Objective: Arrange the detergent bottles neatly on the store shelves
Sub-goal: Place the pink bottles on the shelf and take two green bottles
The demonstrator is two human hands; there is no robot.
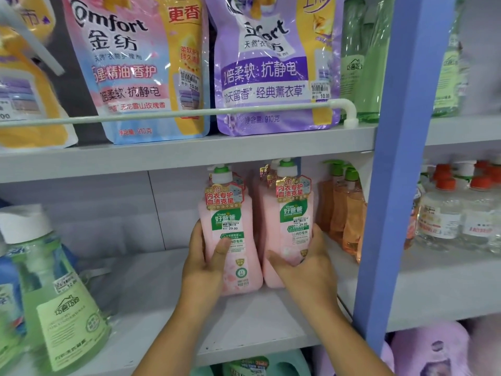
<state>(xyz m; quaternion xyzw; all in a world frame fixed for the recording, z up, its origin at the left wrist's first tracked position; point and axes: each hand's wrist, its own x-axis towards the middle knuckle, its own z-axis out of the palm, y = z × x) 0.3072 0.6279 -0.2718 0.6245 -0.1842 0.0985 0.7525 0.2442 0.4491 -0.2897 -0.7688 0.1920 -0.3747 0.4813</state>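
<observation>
Hands grip two pink pump bottles standing side by side on the grey middle shelf [244, 321]. The left hand [202, 263] wraps the left pink bottle [230, 237] from its outer side, thumb laid across the front label and the other fingers hidden behind it. The right hand [303, 263] curls round the lower part of the right pink bottle [291, 226], thumb across the front, fingers round its right side. Both bottles stand upright with labels facing out, their bases almost touching, and more pink bottles show just behind them. Just to the right stand orange pump bottles [344, 210] with green tops, close to the blue upright [401, 158] of the rack. At the left edge of the same shelf stands a green bottle [54, 308] with a white cap. On the shelf above, a pink Comfort pouch [130, 69] and a purple Comfort pouch [271, 66] lean behind a white rail [189, 113]. Beyond the upright are clear bottles with orange caps [455, 210]
</observation>
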